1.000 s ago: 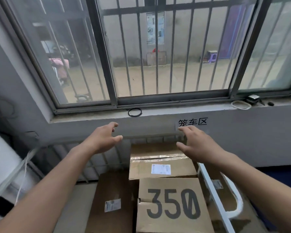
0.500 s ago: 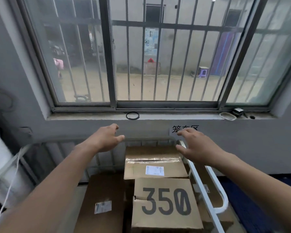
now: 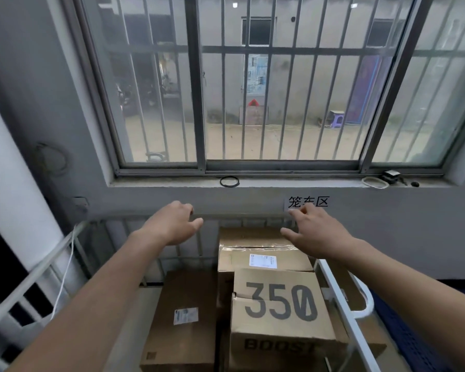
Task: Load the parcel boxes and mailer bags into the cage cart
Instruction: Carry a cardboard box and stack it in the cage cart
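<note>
Left hand (image 3: 172,224) and right hand (image 3: 314,234): centre frame, fingers loosely spread, holding nothing. Brown cardboard box printed "350" (image 3: 279,304) sits lower centre inside white barred metal cage cart (image 3: 347,318); taped brown cardboard box (image 3: 263,253) directly behind.

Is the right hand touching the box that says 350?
Apart. The head view shows the right hand up near the wall sign, with the taped box showing between it and the 350 box.

Three brown cardboard parcel boxes lay inside the white-railed cage cart (image 3: 350,331): the "350" box (image 3: 279,304) against its right rail, the taped box (image 3: 263,255) behind, the flat labelled box (image 3: 183,318) lower left.
</note>
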`<state>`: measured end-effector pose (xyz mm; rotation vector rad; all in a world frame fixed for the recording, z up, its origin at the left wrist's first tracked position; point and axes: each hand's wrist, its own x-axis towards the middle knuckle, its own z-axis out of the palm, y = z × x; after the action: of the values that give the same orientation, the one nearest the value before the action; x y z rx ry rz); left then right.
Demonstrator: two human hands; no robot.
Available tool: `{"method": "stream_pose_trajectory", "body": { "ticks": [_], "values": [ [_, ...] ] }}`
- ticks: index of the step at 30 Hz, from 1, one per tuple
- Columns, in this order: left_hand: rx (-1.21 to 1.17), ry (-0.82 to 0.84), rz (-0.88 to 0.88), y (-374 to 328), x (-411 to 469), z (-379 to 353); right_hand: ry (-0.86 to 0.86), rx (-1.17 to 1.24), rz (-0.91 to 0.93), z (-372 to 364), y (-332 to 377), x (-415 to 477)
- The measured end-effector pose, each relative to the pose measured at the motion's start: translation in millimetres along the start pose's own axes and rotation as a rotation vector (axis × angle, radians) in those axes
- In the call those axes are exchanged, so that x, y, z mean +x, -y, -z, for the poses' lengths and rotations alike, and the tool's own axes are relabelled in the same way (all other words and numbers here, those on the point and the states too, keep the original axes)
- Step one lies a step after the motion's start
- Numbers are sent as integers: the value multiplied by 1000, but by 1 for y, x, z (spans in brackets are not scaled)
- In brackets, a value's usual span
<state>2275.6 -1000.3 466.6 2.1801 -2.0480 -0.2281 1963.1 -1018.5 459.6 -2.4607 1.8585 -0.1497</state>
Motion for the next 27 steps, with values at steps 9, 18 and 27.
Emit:
{"method": "stream_pose_trajectory", "body": {
  "ticks": [9, 18, 27],
  "values": [
    [-18, 21, 0, -50, 7, -6, 47, 83, -21, -7, -56, -4],
    [3, 56, -22, -189, 77, -45, 35, 141, -58, 8, -202, 17],
    [41, 44, 14, -289, 128, -53, 56, 166, -73, 25, -316, 39]
  ]
}}
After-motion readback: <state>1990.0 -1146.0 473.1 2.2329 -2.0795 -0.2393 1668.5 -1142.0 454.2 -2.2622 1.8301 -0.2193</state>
